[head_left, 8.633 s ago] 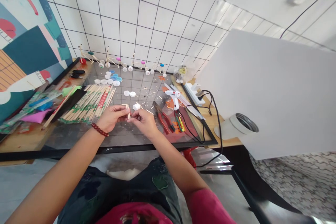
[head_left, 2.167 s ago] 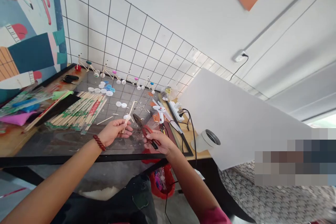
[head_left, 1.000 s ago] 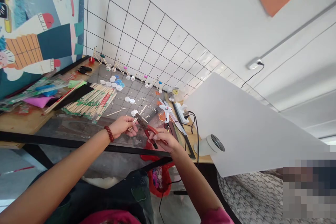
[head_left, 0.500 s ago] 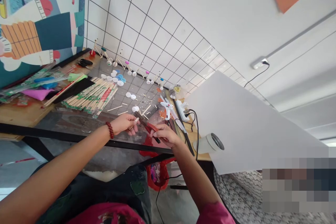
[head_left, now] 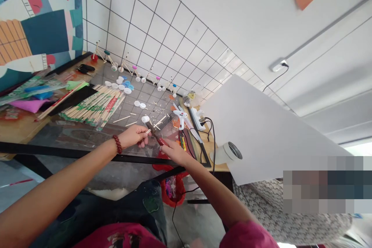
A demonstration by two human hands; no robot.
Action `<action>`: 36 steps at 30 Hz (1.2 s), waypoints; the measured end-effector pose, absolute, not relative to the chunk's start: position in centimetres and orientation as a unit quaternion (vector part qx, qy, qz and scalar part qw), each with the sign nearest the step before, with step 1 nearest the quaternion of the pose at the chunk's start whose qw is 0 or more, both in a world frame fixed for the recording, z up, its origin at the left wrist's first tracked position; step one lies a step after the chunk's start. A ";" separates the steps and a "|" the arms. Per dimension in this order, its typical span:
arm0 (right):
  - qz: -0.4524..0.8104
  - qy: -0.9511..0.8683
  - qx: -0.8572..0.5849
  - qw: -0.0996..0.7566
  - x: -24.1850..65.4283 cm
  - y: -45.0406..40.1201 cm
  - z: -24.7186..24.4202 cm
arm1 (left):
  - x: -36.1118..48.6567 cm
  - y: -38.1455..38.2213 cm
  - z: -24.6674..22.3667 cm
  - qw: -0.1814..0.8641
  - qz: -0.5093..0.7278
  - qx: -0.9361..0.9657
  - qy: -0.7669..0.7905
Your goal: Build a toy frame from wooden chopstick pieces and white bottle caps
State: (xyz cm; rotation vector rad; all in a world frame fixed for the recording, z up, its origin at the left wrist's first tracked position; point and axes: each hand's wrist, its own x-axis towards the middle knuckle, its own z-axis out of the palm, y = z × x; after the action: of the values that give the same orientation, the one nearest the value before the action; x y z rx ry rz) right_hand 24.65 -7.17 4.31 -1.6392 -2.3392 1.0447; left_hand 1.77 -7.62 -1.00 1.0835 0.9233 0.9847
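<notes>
**A:** What did the left hand (head_left: 132, 136) have?

**B:** Its fingers were pinched shut on a thin wooden stick (head_left: 147, 131), held low over the near part of the counter (head_left: 17, 133). A white bottle cap (head_left: 145, 119) sat at the stick's far end, though I couldn't tell whether it was fixed to the stick or only lying behind it.

**A:** And the right hand (head_left: 174, 152)?

**B:** Its fingers were closed around the red handles of a pair of pliers (head_left: 154, 135). The dark nose of the pliers pointed up and left and met the stick just beside the left fingertips. Whether the nose had bitten into the wood was too small to make out.

**A:** What lay around them?

**B:** A bundle of wrapped chopsticks (head_left: 93, 105) to the left, loose caps (head_left: 122, 83) in white and blue farther back, and a row of little stick-and-cap models (head_left: 132, 69) along the tiled wall. Right of the hands stood a white glue gun (head_left: 180, 116), with a power strip (head_left: 198, 117) and black cable just past it. A large white board (head_left: 261, 131) leaned at the counter's right end.
</notes>
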 end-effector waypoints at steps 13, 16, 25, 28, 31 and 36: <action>0.202 -0.818 -0.539 -0.004 24.3 -5.7 2.7 | 2.1 -7.3 -1.2 0.617 0.416 0.498 0.445; 0.185 -0.819 -0.543 -0.021 24.1 -5.7 2.7 | 2.2 -7.4 -1.0 0.609 0.419 0.499 0.453; 0.184 -0.835 -0.517 -0.028 24.0 -5.2 3.0 | 2.8 -7.5 0.0 0.588 0.408 0.479 0.509; 0.202 -0.837 -0.509 -0.021 24.4 -5.0 2.9 | 3.2 -7.4 0.8 0.618 0.387 0.455 0.511; 0.223 -0.833 -0.507 -0.010 24.9 -4.9 3.0 | 3.9 -7.1 1.8 0.613 0.396 0.446 0.518; 0.272 -0.792 -0.546 0.019 25.7 -4.8 3.1 | 5.8 -4.9 2.4 0.579 0.371 0.461 0.561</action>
State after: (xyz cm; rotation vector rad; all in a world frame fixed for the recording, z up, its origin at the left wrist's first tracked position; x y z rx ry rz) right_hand 25.69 -4.82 3.10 -1.6960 -2.4585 0.8435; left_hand 5.81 -4.93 2.42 1.0770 1.3129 0.8679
